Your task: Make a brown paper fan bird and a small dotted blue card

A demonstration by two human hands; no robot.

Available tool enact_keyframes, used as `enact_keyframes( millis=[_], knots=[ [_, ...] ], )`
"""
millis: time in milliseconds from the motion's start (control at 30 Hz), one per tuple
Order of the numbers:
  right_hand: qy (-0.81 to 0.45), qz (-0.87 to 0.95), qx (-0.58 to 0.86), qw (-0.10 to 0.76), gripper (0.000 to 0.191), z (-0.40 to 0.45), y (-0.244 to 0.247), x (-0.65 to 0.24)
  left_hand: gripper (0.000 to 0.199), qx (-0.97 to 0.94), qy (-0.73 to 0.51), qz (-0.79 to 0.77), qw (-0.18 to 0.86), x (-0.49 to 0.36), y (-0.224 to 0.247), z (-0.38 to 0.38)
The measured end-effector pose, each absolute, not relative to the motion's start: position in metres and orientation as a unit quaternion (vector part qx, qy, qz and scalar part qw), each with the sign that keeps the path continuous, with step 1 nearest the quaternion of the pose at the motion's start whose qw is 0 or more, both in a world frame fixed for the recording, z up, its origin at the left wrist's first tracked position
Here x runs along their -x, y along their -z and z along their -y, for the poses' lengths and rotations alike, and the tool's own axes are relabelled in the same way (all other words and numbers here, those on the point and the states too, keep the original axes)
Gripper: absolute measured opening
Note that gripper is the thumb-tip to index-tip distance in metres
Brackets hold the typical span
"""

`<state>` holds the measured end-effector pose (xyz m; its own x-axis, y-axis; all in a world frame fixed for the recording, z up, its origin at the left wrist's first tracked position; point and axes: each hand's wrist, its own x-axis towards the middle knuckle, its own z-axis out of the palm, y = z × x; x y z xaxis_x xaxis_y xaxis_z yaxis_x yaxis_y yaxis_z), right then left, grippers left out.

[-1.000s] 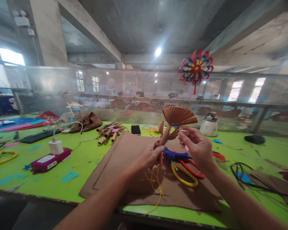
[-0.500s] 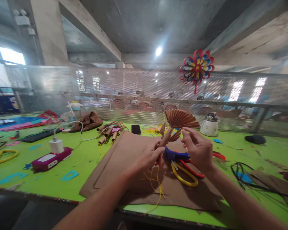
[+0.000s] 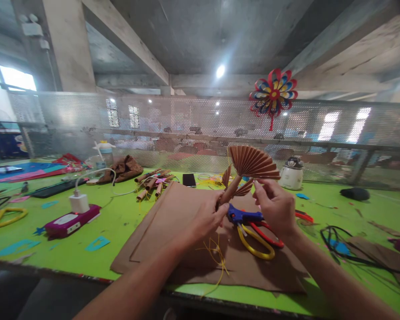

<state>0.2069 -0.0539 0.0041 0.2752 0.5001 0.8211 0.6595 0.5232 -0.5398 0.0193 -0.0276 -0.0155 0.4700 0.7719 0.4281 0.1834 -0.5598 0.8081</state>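
The left hand [image 3: 206, 218], a pleated paper fan [image 3: 253, 163] and the right hand [image 3: 276, 203], over a green counter [image 3: 110, 235].

At lower left, a purple power strip [image 3: 71, 221] carries a white charger [image 3: 79, 203]; toward the middle lie brown paper rolls [image 3: 150, 183], then brown paper sheets [image 3: 163, 222]. Just right of centre, the left hand is clamped on the fan's brown stalk [image 3: 230, 190], above loose yellow string [image 3: 223, 264]; the fan spreads upward and to the right. Below it are a blue tool [image 3: 243, 216] and red-and-yellow scissor handles [image 3: 263, 256]. The right hand, apart from the left, has bent fingers near the fan's lower right edge; I cannot tell whether they grip anything. Farther right stand a white bottle [image 3: 291, 175] and, at the right side, a black mouse [image 3: 354, 194].
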Motion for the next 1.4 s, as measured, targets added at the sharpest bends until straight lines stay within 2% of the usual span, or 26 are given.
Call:
enact_keyframes(
  millis=[200, 333, 633, 900, 1000, 1100, 1167, 1300, 1400],
  knots=[
    [-0.159, 0.592, 0.422, 0.668, 0.034, 0.062, -0.014, -0.201, 0.036, -0.789, -0.386, -0.322, 0.354, -0.019, 0.009, 0.035],
    [-0.196, 0.545, 0.399, 0.711, 0.029, 0.063, -0.014, -0.198, 0.031, -0.782, -0.386, -0.302, 0.385, -0.020, 0.008, 0.036],
    [-0.166, 0.524, 0.392, 0.737, 0.025, 0.067, -0.012, -0.190, 0.031, -0.728, -0.375, -0.278, 0.501, -0.023, 0.015, 0.026],
    [-0.130, 0.558, 0.357, 0.738, 0.018, 0.072, -0.008, -0.180, 0.024, -0.707, -0.379, -0.278, 0.528, -0.021, 0.009, 0.031],
    [-0.160, 0.582, 0.329, 0.726, 0.013, 0.075, -0.007, -0.179, 0.025, -0.699, -0.384, -0.270, 0.540, -0.021, 0.009, 0.031],
    [-0.182, 0.596, 0.305, 0.720, 0.020, 0.077, -0.007, -0.179, 0.026, -0.688, -0.392, -0.267, 0.549, -0.021, 0.011, 0.030],
    [-0.145, 0.614, 0.307, 0.712, 0.025, 0.078, -0.007, -0.180, 0.028, -0.683, -0.396, -0.264, 0.555, -0.021, 0.011, 0.031],
    [0.008, 0.702, 0.318, 0.637, 0.017, 0.077, -0.003, -0.181, 0.026, -0.669, -0.407, -0.250, 0.569, -0.022, 0.011, 0.033],
    [0.070, 0.740, 0.301, 0.597, 0.023, 0.076, -0.001, -0.179, 0.026, -0.645, -0.418, -0.226, 0.599, -0.023, 0.010, 0.034]
  ],
)
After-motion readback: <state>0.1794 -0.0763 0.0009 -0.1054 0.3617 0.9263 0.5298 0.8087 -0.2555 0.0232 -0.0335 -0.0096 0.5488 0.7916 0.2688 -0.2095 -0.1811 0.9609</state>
